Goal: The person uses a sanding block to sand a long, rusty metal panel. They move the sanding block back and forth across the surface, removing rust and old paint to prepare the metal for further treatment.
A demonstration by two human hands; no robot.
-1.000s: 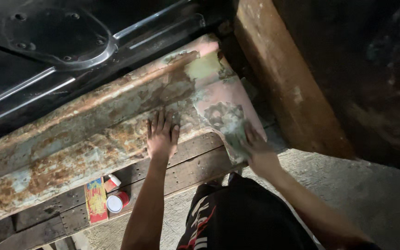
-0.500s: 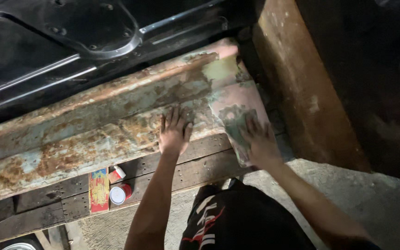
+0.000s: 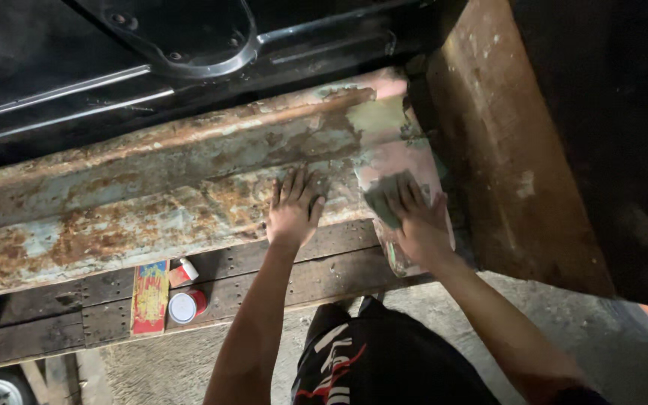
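Right hand (image 3: 419,225) pressing green pad (image 3: 382,199), rusty metal sill (image 3: 151,195), wooden planks (image 3: 264,277)

a small red can (image 3: 187,306), a flat red-yellow packet (image 3: 149,297) on dark wooden planks (image 3: 54,330), bare concrete floor (image 3: 181,367) below
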